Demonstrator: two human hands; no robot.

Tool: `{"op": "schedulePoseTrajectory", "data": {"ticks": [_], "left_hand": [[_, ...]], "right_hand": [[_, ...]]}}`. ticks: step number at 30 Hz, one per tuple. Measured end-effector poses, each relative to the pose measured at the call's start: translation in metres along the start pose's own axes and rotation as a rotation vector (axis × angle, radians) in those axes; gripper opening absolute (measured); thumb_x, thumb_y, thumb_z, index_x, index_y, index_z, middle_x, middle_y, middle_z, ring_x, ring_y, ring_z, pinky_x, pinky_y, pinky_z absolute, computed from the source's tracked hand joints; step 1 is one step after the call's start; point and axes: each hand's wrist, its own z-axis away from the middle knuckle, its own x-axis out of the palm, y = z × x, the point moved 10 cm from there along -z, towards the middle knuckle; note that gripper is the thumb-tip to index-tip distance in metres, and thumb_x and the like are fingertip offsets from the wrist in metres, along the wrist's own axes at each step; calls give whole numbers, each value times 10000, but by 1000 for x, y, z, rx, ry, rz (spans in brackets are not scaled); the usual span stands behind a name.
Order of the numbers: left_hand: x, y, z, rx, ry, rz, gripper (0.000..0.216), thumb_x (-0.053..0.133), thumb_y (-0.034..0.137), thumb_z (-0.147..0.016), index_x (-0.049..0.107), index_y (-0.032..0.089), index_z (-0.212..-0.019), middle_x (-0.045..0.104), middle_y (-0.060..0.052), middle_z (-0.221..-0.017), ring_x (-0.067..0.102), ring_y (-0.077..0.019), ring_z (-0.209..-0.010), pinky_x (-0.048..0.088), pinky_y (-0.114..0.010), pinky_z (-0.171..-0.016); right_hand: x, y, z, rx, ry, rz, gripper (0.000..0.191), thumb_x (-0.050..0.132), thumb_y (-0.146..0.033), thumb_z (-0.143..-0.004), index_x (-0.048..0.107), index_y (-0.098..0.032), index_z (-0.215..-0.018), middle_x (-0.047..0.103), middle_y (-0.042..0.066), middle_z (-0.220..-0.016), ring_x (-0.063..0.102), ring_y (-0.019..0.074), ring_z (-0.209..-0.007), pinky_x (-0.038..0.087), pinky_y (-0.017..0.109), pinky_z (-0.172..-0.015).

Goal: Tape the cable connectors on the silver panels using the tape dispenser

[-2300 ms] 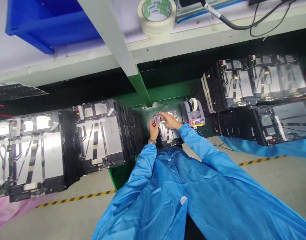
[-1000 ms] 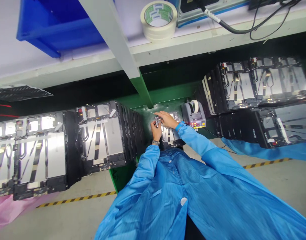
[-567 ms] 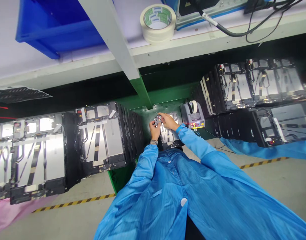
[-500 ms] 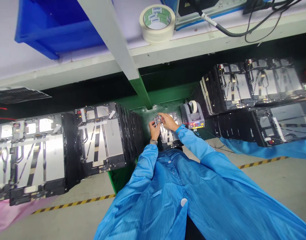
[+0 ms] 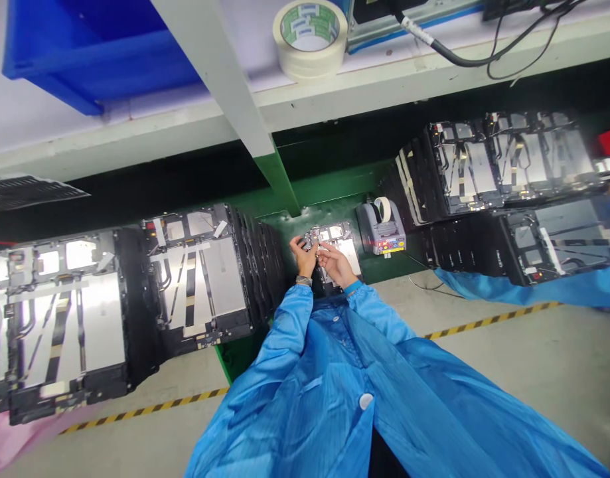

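Side by side, my hands work over a dark-framed device panel (image 5: 348,251) with silver plates, lying on the green bench. My left hand (image 5: 305,257) has curled fingers at the panel's upper left edge. My right hand (image 5: 336,267) is just to the right, its fingertips drawn together and meeting the left fingertips. Whatever small piece sits between the fingertips is too small to make out. To the right of the panel stands a grey tape dispenser (image 5: 383,232) with a roll of tape in it.
Stacks of similar panels (image 5: 218,275) stand close on the left, with more stacks (image 5: 466,169) on the right. A shelf above holds a blue bin (image 5: 130,66), a tape roll (image 5: 312,63) and a black cable (image 5: 464,61). A green-and-white post (image 5: 277,176) rises at the bench's back.
My right hand has turned and come down and slightly left, from above the panel's top to beside my left fingertips. The small board-like part seen between my fingers is now hidden.
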Motion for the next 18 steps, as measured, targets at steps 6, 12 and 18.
{"op": "schedulePoseTrajectory", "data": {"ticks": [6,12,18], "left_hand": [[4,23,-1,137,-111,-140,460,757,163,-856,622,288,-1278,400,-121,-1558,522,-275,-1430,490,-408,-1137],[14,35,-1,238,-207,-207,280,669,140,-915,734,262,-1159,386,-97,-1604,440,-279,-1519,355,-428,-1287],[17,38,0,255,-228,-283,247,655,162,-937,771,273,-1125,375,-73,-1640,443,-296,-1484,298,-490,-1317]], "right_hand": [[5,5,-4,21,-38,-48,426,668,-126,-825,648,-190,-1246,737,26,-800,649,159,-673,505,260,-619],[4,8,-6,44,-39,-83,384,639,-161,-876,647,-190,-1259,721,22,-767,636,156,-650,503,253,-621],[4,7,-6,57,-40,-83,358,629,-171,-885,654,-192,-1242,711,11,-754,628,156,-646,503,250,-621]]}}
